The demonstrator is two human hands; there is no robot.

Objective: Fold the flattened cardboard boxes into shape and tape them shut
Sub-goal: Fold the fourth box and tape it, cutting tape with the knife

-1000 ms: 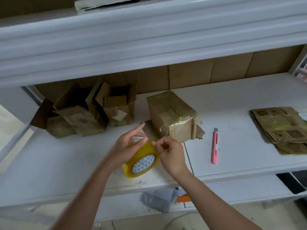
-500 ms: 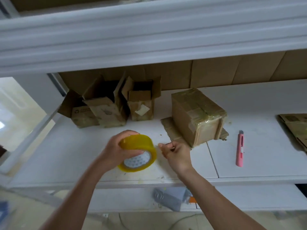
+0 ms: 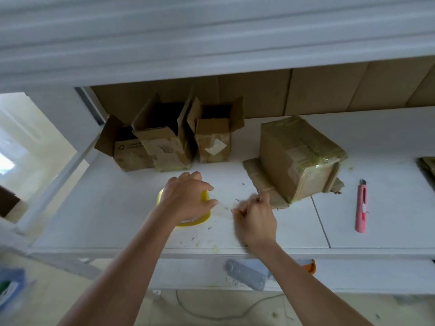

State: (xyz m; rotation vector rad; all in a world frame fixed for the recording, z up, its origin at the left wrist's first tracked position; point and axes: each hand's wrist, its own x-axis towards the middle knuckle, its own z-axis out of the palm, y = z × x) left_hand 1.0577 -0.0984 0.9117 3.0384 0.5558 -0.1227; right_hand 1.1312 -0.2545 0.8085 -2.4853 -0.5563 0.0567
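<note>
The left hand [image 3: 186, 198] was clamped over the yellow tape roll [image 3: 204, 218], pressing it down on the white shelf [image 3: 117, 208] near the front edge. The right hand [image 3: 255, 217] had its fingers curled together, pinching the free end of a clear tape strip [image 3: 222, 209] drawn a short way from the roll; the hand was blurred, so the exact pinch could not be confirmed. A taped box [image 3: 299, 158] sat just beyond the right hand on a flat cardboard piece [image 3: 255, 172]. Three open boxes [image 3: 174, 137] stood toward the back left corner, and a pink utility knife [image 3: 361, 207] lay toward the right side.

Assessment: the step in hand appeared to be drawing off tape. The roll should be held firm, the strip pulled straight and level, kept taut, and kept off the shelf surface to avoid wrinkles.
</note>
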